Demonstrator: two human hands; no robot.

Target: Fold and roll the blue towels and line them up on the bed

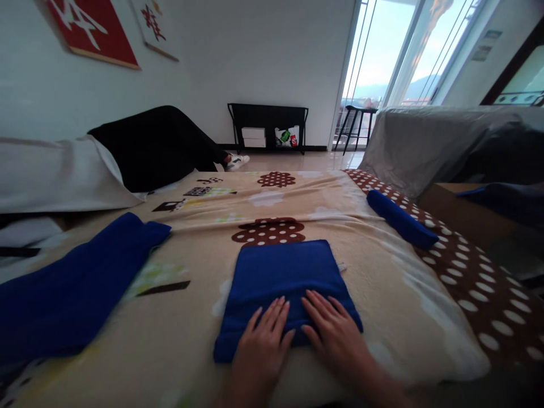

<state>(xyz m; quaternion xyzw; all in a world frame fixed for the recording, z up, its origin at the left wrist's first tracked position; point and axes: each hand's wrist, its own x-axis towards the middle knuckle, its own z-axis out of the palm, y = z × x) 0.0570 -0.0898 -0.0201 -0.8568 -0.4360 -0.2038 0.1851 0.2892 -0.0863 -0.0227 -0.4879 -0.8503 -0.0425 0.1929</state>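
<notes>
A blue cloth [284, 266], folded into a near square, lies flat on the patterned blanket [204, 317] in front of me. My left hand [263, 340] rests palm down on its near left part, fingers stretched out. On the near right part lies my right hand [334, 328], also flat with its fingers extended. Both hands press on the cloth's near portion, a short gap between them. A small pale tag [342, 267] sticks out at the cloth's right edge. What lies under the palms is hidden.
Another blue cloth [80, 289] is spread at the left. A rolled blue cloth [402, 218] lies at the right by the brown dotted border [467, 277]. Beyond the left side a person's black-clad leg [157, 147] shows. A black rack [267, 122] and a stool [357, 127] stand farther back.
</notes>
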